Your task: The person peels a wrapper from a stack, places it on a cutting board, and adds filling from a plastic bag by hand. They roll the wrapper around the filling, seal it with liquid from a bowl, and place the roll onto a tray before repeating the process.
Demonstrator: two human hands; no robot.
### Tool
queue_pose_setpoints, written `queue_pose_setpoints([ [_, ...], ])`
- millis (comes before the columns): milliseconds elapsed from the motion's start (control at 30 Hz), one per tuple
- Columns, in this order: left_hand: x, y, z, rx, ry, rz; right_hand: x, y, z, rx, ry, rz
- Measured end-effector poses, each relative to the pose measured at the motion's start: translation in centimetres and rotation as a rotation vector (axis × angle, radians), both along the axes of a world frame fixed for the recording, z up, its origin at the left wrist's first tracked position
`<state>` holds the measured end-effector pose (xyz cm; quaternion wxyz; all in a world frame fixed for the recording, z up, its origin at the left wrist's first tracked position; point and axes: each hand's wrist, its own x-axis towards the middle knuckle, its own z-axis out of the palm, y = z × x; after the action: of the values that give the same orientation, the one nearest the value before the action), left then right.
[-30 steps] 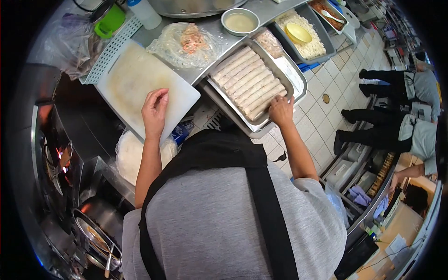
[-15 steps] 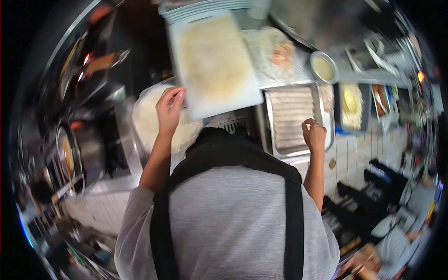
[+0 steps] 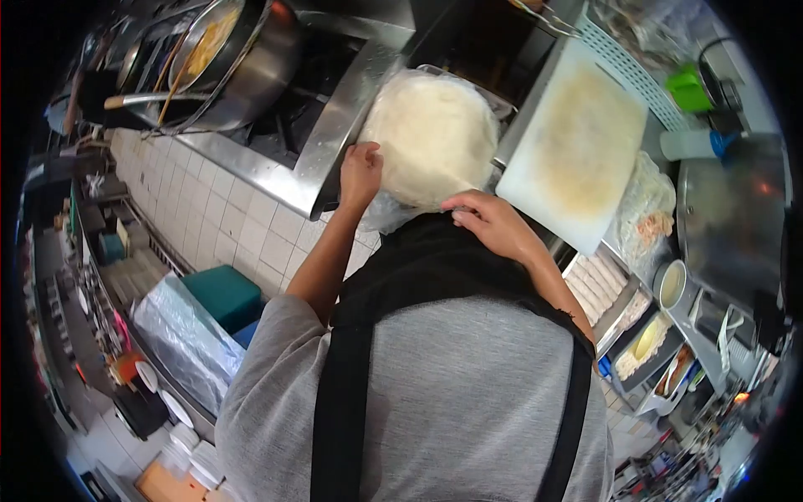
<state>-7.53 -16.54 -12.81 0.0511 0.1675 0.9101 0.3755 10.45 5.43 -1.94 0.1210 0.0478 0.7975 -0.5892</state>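
A round stack of pale, flat sheets (image 3: pixel 431 134) lies in clear plastic between the stove and the cutting board. My left hand (image 3: pixel 361 173) is at the left edge of its plastic, fingers curled, and what they hold, if anything, is too small to make out. At the stack's lower right edge is my right hand (image 3: pixel 492 222), thumb and fingers drawn toward each other near the plastic and my black apron (image 3: pixel 435 259). Whether it grips the plastic is unclear. A stained white cutting board (image 3: pixel 577 134) lies to the right of the stack.
On the left are a steel stove (image 3: pixel 314 159) and a pan of yellow food (image 3: pixel 209 50). A tray of pale rolls (image 3: pixel 595 286), a bowl (image 3: pixel 671 284) and a plastic bag with orange pieces (image 3: pixel 648 217) are on the right. A green box (image 3: pixel 222 297) stands lower left.
The view has turned left, bringing the stack to the middle. My right hand has left the tray of rolls for the stack's near edge. My left hand is now at the stack's left edge.
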Motion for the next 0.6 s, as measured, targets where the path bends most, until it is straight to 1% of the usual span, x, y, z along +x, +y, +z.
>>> queue_pose_setpoints([
  [67, 0.7, -0.2, -0.4, -0.003, -0.015, 0.076, -2.5, -1.4, -2.8, -0.002, -0.033, 0.048],
  [100, 0.7, -0.6, -0.9, -0.011, 0.046, 0.099, -3.6, -2.0, -3.9, 0.031, -0.044, 0.053],
  [167, 0.7, -0.8, -0.6, 0.002, -0.051, 0.129, -5.7, -3.2, -5.5, 0.096, -0.061, 0.058],
  [233, 0.7, -1.0, -0.7, 0.01, -0.145, 0.147, -7.0, -4.3, -6.6, 0.176, 0.071, 0.047],
  [267, 0.6, -1.3, -0.6, 0.0, -0.178, 0.122, -7.5, -4.7, -7.1, 0.217, 0.136, 0.037],
  [333, 0.4, -1.5, -0.1, -0.019, -0.245, 0.065, -8.1, -5.3, -7.9, 0.377, 0.211, 0.054],
  [367, 0.2, -1.4, 0.2, 0.024, -0.27, 0.048, -8.3, -5.5, -8.3, 0.457, 0.25, 0.061],
  [433, 0.0, -1.4, 0.5, 0.108, -0.32, 0.017, -8.8, -6.1, -8.1, 0.527, 0.238, 0.055],
  [467, -0.1, -1.3, 0.5, 0.229, -0.397, 0.02, -9.1, -6.4, -8.0, 0.56, 0.234, 0.052],
  [533, -0.3, -1.2, 0.6, 0.468, -0.547, 0.023, -9.5, -6.7, -7.5, 0.565, 0.204, -0.007],
  [600, -0.2, -1.1, 0.8, 0.552, -0.642, 0.005, -9.7, -6.9, -7.4, 0.523, 0.185, -0.068],
])
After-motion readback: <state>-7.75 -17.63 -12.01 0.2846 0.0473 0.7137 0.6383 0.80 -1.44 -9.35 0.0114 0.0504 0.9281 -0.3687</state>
